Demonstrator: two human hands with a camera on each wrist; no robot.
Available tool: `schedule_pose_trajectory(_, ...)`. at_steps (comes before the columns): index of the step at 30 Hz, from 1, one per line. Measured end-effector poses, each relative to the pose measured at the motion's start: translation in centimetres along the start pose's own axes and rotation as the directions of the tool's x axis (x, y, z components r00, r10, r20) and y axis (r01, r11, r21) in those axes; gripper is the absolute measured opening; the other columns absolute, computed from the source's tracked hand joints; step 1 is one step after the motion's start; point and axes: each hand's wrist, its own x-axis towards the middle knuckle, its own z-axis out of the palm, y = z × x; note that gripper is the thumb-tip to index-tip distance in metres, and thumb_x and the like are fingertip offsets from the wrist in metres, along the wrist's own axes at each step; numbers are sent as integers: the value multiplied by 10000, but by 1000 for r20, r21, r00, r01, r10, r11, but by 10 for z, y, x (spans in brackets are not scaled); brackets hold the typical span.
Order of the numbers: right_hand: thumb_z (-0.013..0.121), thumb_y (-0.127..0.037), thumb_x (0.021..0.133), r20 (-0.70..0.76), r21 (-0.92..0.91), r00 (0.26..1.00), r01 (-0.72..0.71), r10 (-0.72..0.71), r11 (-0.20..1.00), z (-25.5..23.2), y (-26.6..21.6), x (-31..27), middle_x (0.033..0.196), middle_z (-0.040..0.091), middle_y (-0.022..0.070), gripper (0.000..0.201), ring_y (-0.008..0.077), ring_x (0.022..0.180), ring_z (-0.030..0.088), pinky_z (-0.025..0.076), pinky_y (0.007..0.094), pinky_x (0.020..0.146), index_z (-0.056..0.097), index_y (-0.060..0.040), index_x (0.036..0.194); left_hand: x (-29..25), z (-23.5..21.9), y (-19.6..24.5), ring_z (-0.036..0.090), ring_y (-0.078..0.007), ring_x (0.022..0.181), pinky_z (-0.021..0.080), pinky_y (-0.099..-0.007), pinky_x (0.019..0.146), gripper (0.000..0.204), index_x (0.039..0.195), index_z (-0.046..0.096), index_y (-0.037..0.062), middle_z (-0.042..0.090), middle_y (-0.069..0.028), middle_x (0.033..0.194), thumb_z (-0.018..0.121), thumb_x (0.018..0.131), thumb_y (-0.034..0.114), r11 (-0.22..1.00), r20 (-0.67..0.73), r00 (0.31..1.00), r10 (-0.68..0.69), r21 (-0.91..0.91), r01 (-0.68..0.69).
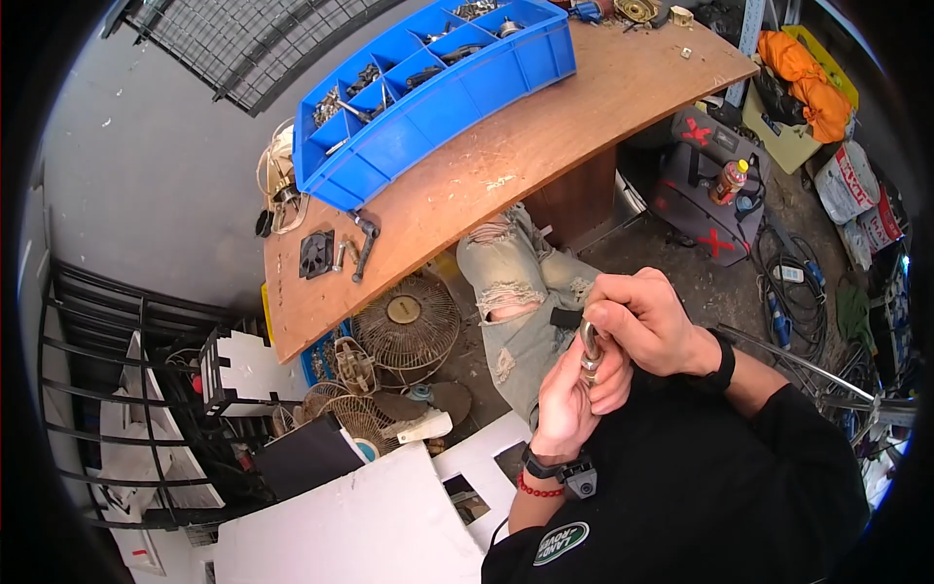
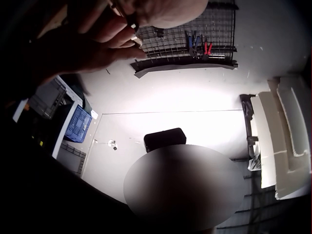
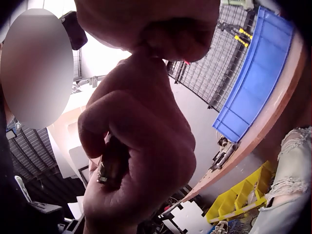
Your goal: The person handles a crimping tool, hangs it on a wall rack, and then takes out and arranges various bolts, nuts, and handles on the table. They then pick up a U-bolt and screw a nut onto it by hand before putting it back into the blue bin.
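Note:
Both hands meet in front of the person's chest around a curved metal piece (image 1: pixel 590 343) with a nut-like collar. The left hand (image 1: pixel 574 397) grips its lower part, with fingers curled round it. Above, the right hand (image 1: pixel 647 323) pinches near the top of the bend with thumb and curled fingers. A short black piece (image 1: pixel 564 318) sticks out to the left beside the right fingertips. In the right wrist view a dull metal end (image 3: pixel 102 173) shows within the curled left hand. Fingers hide much of the piece.
A wooden table (image 1: pixel 438 224) bears a blue divided bin (image 1: pixel 438 117) of hardware. A small black fan (image 1: pixel 317 254) and a dark angled tool (image 1: pixel 365 243) lie near its edge. A large fan (image 1: pixel 406 316) stands below; a white board (image 1: pixel 341 516) lies at front left.

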Motion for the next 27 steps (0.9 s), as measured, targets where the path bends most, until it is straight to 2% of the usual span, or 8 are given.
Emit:
schedule_pose_trajectory(4,541,-204,1016,116,155,993,-7,-11,988,-3,-3,2,592,594,65,300,163,519,605,456,284,508,603,3,808,-2,-8,1,324,-93,485,283,-238,461,464,800,421,96,371,13,606,257,1093,416,998,196,979,-46,-25,52)
schedule_pose_trajectory(7,518,-217,1029,146,180,989,-35,9,983,-4,-2,2,587,580,54,313,134,504,577,428,280,489,583,-3,811,-3,-18,-5,370,-99,497,320,-244,467,511,868,472,59,457,-21,642,211,1095,436,998,186,982,-1,67,-12)
schedule_pose_trajectory(10,532,-160,1016,101,164,984,-159,144,974,-5,-3,-3,635,632,107,249,184,562,660,489,296,531,580,7,839,-2,10,-2,428,-96,545,368,-241,504,486,1004,525,0,539,-47,735,269,1104,400,886,-181,947,265,433,-166)
schedule_pose_trajectory(13,519,-143,1019,-52,-11,994,-99,98,995,1,-3,1,622,613,118,244,210,556,647,476,312,527,564,9,833,6,-3,-9,461,-82,616,398,-233,556,400,1145,532,-21,563,-39,808,355,1104,336,545,-149,813,564,806,-231)
schedule_pose_trajectory(14,521,-142,1015,-70,-63,992,-111,107,992,3,-1,0,622,603,126,244,222,556,637,465,321,528,554,9,827,7,-4,-12,457,-68,661,389,-224,584,292,1160,536,1,534,-8,807,429,1091,264,556,-167,795,583,796,-241)
schedule_pose_trajectory(17,527,-137,1000,-72,-90,983,-173,167,981,10,-6,-1,625,565,156,241,256,538,584,426,353,525,517,10,809,5,-17,-21,403,-47,610,326,-213,534,382,1071,557,35,486,30,762,335,1106,344,562,-188,792,581,796,-223)
schedule_pose_trajectory(20,515,-166,1014,15,-76,983,-179,181,981,4,4,-5,592,478,83,278,166,527,438,377,328,512,489,2,793,-4,-7,-2,279,-33,545,216,-207,490,484,990,549,66,399,60,711,292,1097,463,852,-277,932,234,521,-59)
schedule_pose_trajectory(27,504,-252,1051,260,176,940,-273,222,946,-7,-10,0,657,475,-7,329,73,614,399,355,258,546,554,-2,844,-11,-23,4,288,-59,540,246,-220,488,452,935,494,59,351,47,683,278,1102,420,993,56,996,-76,95,70)
